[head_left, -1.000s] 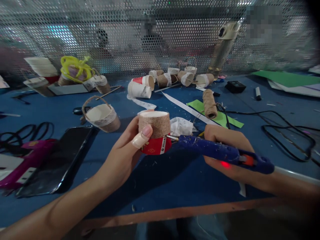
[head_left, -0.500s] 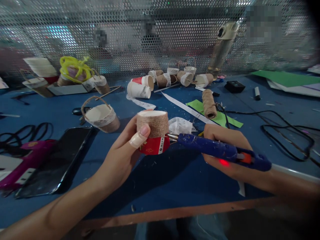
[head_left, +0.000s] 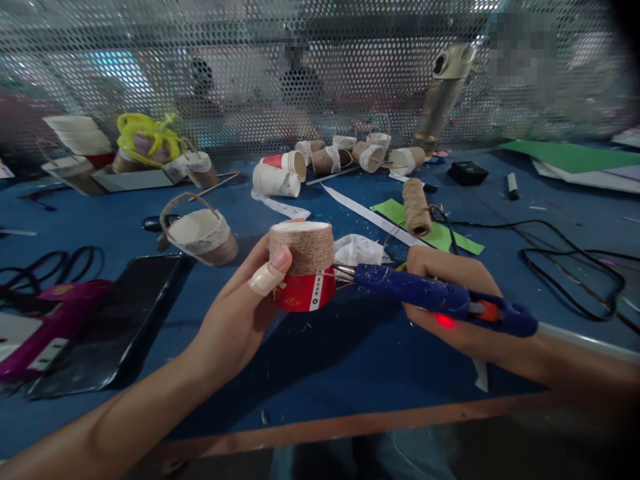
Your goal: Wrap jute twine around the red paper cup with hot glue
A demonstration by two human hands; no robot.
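Note:
My left hand (head_left: 240, 313) is closed round an upside-down red paper cup (head_left: 303, 267) whose upper part is wound with brown twine; the thumb has a plaster on it. My right hand (head_left: 450, 293) grips a blue hot glue gun (head_left: 440, 300) with a red light lit. Its metal nozzle touches the cup's side just below the twine. Both are held above the blue table (head_left: 325, 360). A spool of twine (head_left: 416, 208) lies behind the glue gun on a green paper strip.
A twine-wrapped cup basket (head_left: 200, 233) stands left of the cup. A dark phone (head_left: 115, 320) and a purple glue gun (head_left: 40, 327) lie at the left. Several finished and plain cups (head_left: 320, 163) lie at the back by a perforated metal screen. Black cables (head_left: 565, 260) run on the right.
The cup has turned a little in my left hand, showing more red below the twine. The glue gun stays at its side, shifted slightly left.

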